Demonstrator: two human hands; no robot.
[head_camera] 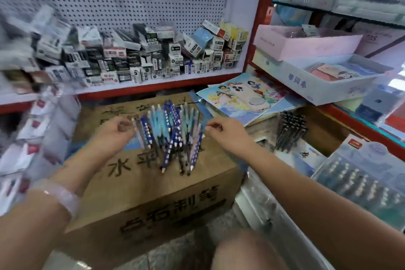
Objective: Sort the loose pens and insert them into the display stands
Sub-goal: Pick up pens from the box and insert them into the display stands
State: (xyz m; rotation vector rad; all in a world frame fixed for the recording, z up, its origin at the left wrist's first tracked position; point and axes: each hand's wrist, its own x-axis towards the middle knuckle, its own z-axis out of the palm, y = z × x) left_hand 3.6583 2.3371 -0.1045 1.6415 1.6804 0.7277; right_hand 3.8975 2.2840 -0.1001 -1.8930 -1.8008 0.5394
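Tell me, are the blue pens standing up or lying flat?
Standing up, leaning a bit. The blue pens rise in a bunch from the cardboard box, tips spreading outward. Their stand is hidden.

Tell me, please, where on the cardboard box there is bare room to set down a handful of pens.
The cardboard box is bare along its near edge, in front of the blue pens, and at its far left corner. The middle is crowded: left hand and right hand flank the pens.

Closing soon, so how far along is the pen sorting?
Done: the blue pens stand packed upright on the cardboard box, and the dark pens stand to the right. In hand: left hand and right hand flank the blue cluster; motion blur hides any grip. No loose pens show.
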